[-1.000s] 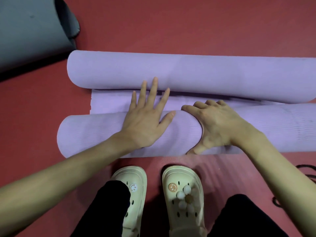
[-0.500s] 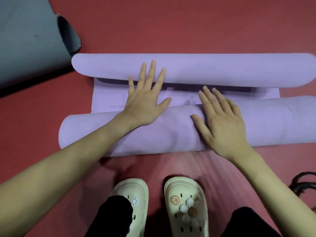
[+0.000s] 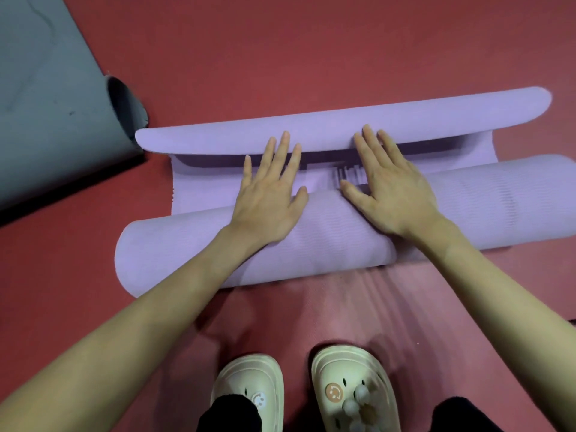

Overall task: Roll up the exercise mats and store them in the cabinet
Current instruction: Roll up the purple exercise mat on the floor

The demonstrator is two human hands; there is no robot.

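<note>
Both hands are lying flat, fingers straight and spread, grasping nothing. The left hand (image 3: pixel 268 198) is pressing its palm on the rolled part of the purple mat (image 3: pixel 218 241), fingers reaching forward onto the flat strip beyond the roll. The right hand (image 3: pixel 389 194) is pressing just beside it, fingertips touching the curled far end (image 3: pixel 343 126) of the same mat.

Step in hand, by judgement: rolling the mat, nearly complete; only a short flat strip is lying between the roll and the curled far end. The next move is likely calling for a level forward push from both palms, so the roll is meeting the far curl squarely and staying tight.

The roll's left end is showing clear of the red floor (image 3: pixel 311 51); its right end is running out of view. Beyond the mat, the floor is lying open. A grey mat (image 3: pixel 46 104) is sitting left of the purple mat, near its far corner. The person's shoes (image 3: pixel 352 391) are standing behind the roll. No cabinet is showing.
</note>
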